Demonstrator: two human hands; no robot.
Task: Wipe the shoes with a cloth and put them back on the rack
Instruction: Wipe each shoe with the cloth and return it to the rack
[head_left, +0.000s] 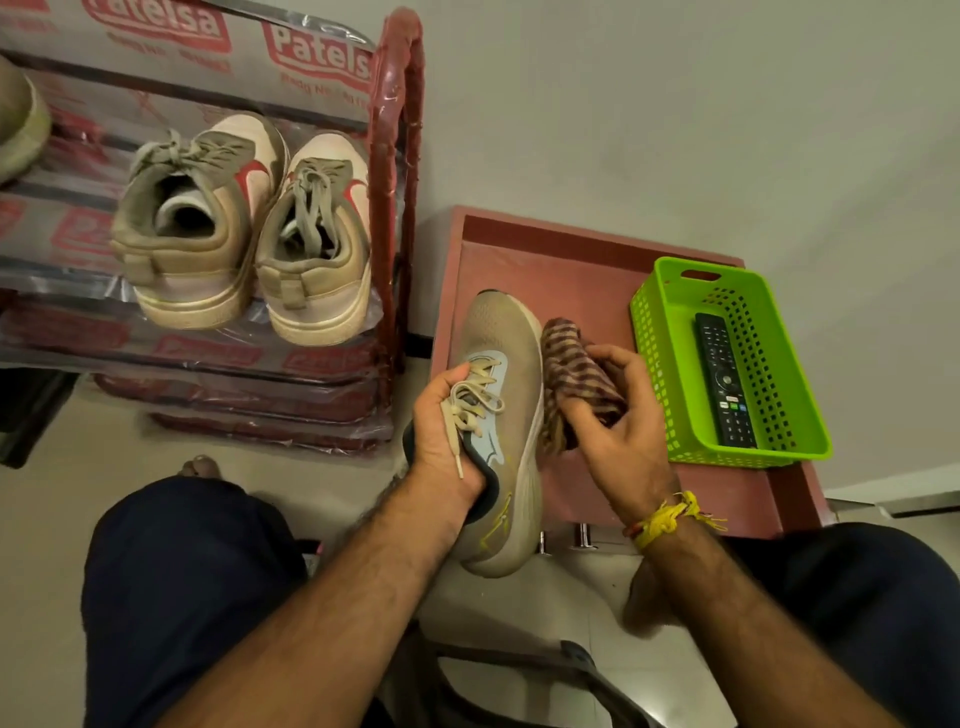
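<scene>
Far left of the grip, a rack (396, 156) with red posts and plastic-wrapped shelves stands against the wall. A pair of beige sneakers (244, 228) sits on its shelf, heels outward and hanging just over the shelf's front edge, the two touching side by side. Shelf room lies open to the left of the pair, up to another shoe (21, 124) cut off by the frame's left edge. The rack's right post stands near the left edge of a red table (727, 493), with a narrow strip of floor between them.

The left hand (447, 421) grips a tan shoe (506, 389) at its collar, fingers curled into the opening under the loose laces. The shoe is held toe away from the person, over the table's left front part, its heel hanging out past the table's front edge above the floor.

Just right of the shoe, touching its side, is a striped cloth (571, 384). The right hand (618, 431) holds it bunched, thumb and fingers curled round it; a yellow thread (670, 517) circles that wrist.

Right of the cloth hand, just beside it, a green basket (670, 291) rests on the table's right part, its near right corner overhanging the table edge. A remote (724, 379) lies inside. Bare table shows beyond the shoe's toe, up to the back rim.
</scene>
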